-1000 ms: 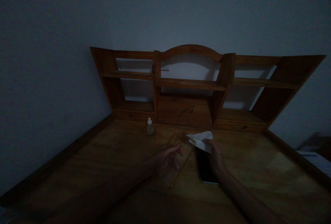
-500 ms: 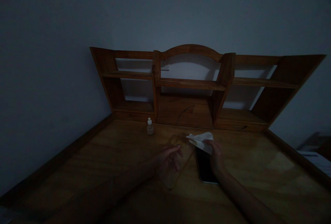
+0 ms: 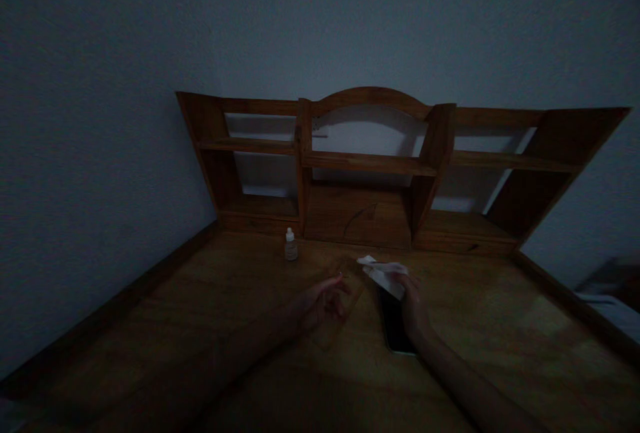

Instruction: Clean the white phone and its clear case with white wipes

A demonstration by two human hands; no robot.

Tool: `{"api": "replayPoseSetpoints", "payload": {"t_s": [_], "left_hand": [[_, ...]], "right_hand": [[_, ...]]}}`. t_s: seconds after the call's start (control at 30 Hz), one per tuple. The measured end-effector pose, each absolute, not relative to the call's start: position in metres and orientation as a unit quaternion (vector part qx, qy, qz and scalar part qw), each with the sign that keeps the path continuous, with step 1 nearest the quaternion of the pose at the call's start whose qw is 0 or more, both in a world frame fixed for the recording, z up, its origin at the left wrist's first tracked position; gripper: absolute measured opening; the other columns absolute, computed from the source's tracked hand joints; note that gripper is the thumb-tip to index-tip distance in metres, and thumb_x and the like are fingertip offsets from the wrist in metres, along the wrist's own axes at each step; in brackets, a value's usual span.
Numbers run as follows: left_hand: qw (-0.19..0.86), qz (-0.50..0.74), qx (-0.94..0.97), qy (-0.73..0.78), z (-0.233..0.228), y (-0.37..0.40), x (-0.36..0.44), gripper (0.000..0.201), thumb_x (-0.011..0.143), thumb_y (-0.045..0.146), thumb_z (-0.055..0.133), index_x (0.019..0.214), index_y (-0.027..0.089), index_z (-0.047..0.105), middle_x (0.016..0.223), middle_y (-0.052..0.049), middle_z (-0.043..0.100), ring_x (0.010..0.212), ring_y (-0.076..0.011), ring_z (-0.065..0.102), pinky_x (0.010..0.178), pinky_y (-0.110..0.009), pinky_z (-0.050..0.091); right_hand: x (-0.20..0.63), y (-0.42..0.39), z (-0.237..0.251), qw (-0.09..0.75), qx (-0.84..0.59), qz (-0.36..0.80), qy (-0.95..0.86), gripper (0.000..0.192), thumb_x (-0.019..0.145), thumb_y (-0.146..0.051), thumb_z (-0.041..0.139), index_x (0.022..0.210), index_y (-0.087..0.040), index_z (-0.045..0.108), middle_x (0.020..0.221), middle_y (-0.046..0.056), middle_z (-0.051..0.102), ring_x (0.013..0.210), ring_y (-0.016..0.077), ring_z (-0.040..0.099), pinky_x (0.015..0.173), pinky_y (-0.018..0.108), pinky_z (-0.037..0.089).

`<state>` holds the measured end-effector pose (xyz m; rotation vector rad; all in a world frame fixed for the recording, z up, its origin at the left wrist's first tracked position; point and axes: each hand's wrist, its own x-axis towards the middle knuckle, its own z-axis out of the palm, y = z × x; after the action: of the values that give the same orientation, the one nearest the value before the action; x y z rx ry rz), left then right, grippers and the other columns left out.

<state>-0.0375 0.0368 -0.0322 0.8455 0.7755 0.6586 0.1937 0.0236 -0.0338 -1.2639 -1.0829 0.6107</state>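
Observation:
The room is dim. My left hand [image 3: 324,301] holds a thin clear rectangular sheet [image 3: 345,316] by its left edge, tilted just above the wooden desk [image 3: 500,326]. My right hand [image 3: 411,300] grips a crumpled white tissue [image 3: 383,272] and presses it against the sheet's far end. A dark phone [image 3: 395,330] lies flat on the desk under my right wrist, partly hidden by it.
A small white dropper bottle [image 3: 291,245] stands upright at the back of the desk, left of my hands. Behind it a wooden hutch [image 3: 370,166] with bare shelves stands against the wall. Raised wooden rails run along both desk sides.
The tissue in my right hand has slid a little left and down along the clear sheet. My left hand has shifted slightly away with the sheet. The view has blurred a little.

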Motion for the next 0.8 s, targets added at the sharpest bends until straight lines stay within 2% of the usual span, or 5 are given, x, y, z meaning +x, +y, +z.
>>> {"api": "replayPoseSetpoints", "payload": {"t_s": [0.17, 0.33, 0.47, 0.67, 0.8], "left_hand": [[0.791, 0.314, 0.380, 0.362, -0.026, 0.033, -0.038, 0.035, 0.088, 0.047, 0.058, 0.097, 0.013, 0.063, 0.058, 0.001, 0.061, 0.053, -0.0128, 0.058, 0.063, -0.027, 0.046], [0.761, 0.332, 0.415, 0.371, -0.026, 0.027, -0.034, 0.031, 0.079, 0.040, 0.069, 0.095, 0.014, 0.065, 0.059, 0.004, 0.060, 0.051, -0.0103, 0.056, 0.057, -0.024, 0.043], [0.750, 0.308, 0.459, 0.363, -0.033, 0.027, -0.032, 0.032, 0.069, 0.035, 0.077, 0.091, 0.015, 0.066, 0.065, 0.002, 0.065, 0.047, -0.0123, 0.058, 0.051, -0.025, 0.040], [0.763, 0.291, 0.484, 0.314, -0.031, 0.029, -0.036, 0.026, 0.074, 0.029, 0.063, 0.094, 0.013, 0.067, 0.064, 0.000, 0.064, 0.048, -0.0120, 0.057, 0.053, -0.025, 0.040], [0.792, 0.276, 0.468, 0.276, -0.025, 0.029, -0.041, 0.033, 0.081, 0.029, 0.047, 0.102, 0.013, 0.066, 0.063, 0.000, 0.060, 0.057, -0.0145, 0.062, 0.060, -0.026, 0.044]], "right_hand": [[0.188, 0.020, -0.030, 0.621, -0.531, 0.293, -0.496, 0.031, 0.079, -0.046, 0.059, 0.081, -0.023, 0.079, 0.097, 0.006, 0.076, 0.102, 0.0316, 0.063, 0.096, 0.042, 0.045], [0.188, 0.012, -0.017, 0.567, -0.423, 0.354, -0.612, 0.037, 0.091, -0.043, 0.052, 0.115, -0.025, 0.074, 0.123, 0.004, 0.070, 0.119, 0.0306, 0.059, 0.107, 0.042, 0.040], [0.187, 0.008, -0.016, 0.522, -0.401, 0.333, -0.675, 0.041, 0.096, -0.044, 0.047, 0.127, -0.025, 0.067, 0.129, 0.005, 0.068, 0.124, 0.0305, 0.058, 0.106, 0.043, 0.042], [0.187, 0.008, -0.016, 0.497, -0.402, 0.307, -0.705, 0.042, 0.098, -0.041, 0.045, 0.132, -0.023, 0.064, 0.131, 0.007, 0.066, 0.120, 0.0285, 0.061, 0.105, 0.041, 0.044], [0.184, 0.011, -0.016, 0.482, -0.440, 0.285, -0.702, 0.042, 0.096, -0.040, 0.046, 0.130, -0.022, 0.065, 0.119, 0.006, 0.072, 0.104, 0.0278, 0.068, 0.096, 0.040, 0.051]]}}
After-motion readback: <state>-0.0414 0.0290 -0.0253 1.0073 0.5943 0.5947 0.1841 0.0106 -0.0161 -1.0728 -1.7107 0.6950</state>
